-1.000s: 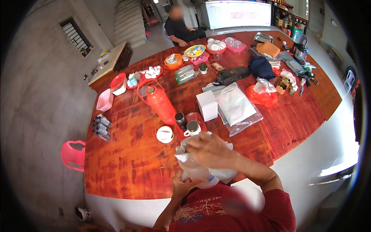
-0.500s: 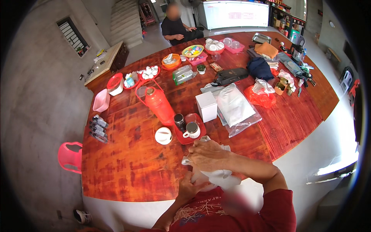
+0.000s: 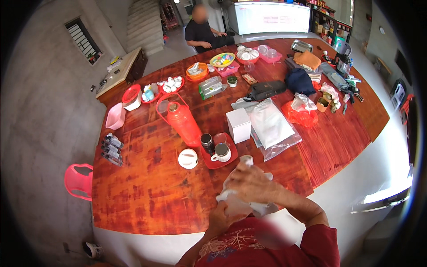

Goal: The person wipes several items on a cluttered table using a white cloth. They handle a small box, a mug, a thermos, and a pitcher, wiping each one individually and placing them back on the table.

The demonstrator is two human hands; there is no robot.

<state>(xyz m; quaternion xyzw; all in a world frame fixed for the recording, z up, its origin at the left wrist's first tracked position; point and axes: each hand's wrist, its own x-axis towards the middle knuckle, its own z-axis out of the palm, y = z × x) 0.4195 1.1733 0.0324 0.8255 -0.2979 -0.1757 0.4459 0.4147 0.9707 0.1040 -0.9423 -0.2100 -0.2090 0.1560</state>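
Observation:
A crumpled whitish cloth (image 3: 263, 208) is bunched between my hands at the near edge of the wooden table. My right hand (image 3: 251, 182) presses on it from above, fingers curled into the folds. Below and to the left, my left hand (image 3: 219, 218) grips the cloth's lower part; whether something pale is inside it, I cannot tell. Just beyond my hands, a red tray (image 3: 216, 164) carries a black tumbler (image 3: 207, 144) and a white mug with a dark lid (image 3: 221, 153). A round white lid (image 3: 188, 159) lies left of the tray, near a red thermos flask (image 3: 184, 124).
A white box (image 3: 239, 126) and plastic-wrapped white packets (image 3: 271, 123) stand beyond the tray. Farther back are a red plastic bag (image 3: 299, 115), a dark pouch (image 3: 266, 90) and bowls of small items (image 3: 222, 59). Small bottles (image 3: 112, 149) lie left. A person (image 3: 202, 33) sits across the table.
My right hand has moved slightly over the cloth and blurs with motion. The cloth's folds have shifted, with one end now sticking up farther toward the tray.

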